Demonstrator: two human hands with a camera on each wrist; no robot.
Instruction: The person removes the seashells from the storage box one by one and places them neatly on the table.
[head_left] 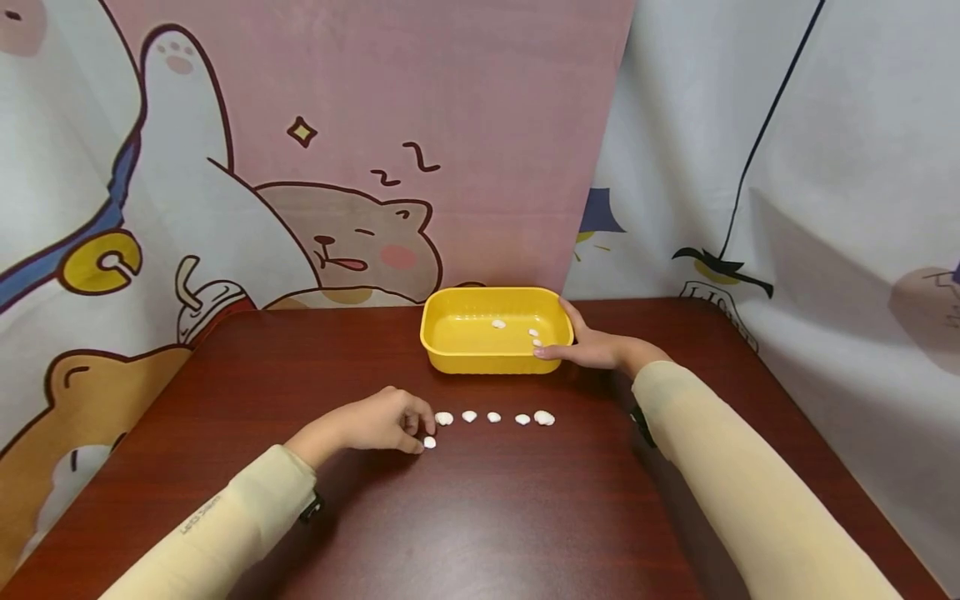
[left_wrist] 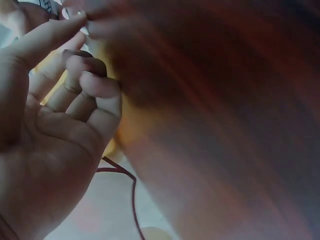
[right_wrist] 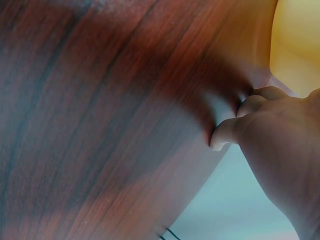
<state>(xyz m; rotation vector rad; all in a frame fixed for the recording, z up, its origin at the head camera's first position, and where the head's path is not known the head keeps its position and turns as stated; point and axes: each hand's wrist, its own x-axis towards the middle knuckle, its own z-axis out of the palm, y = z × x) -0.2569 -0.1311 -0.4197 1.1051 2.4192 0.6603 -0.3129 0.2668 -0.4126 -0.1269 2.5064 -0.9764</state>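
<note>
Head view shows a dark reddish-brown table (head_left: 480, 517), with a printed cartoon cloth (head_left: 510, 150) hanging beyond both hands. The left hand (head_left: 378, 421) is held low with its back upward, thumb and index finger pinching a small white shell (head_left: 430, 442). Five other shells (head_left: 493, 417) lie in a row, from beside these fingertips toward the right. The right hand (head_left: 592, 343) is stretched farther forward and grips a yellow basin (head_left: 487, 364) at its right end, with thumb over the near rim; some shells (head_left: 498, 324) are inside.

Left wrist view shows the remaining left fingers curled toward the palm, above a blurred table.

Right wrist view shows the right fingers bent beside the basin, close to the tabletop.
</note>
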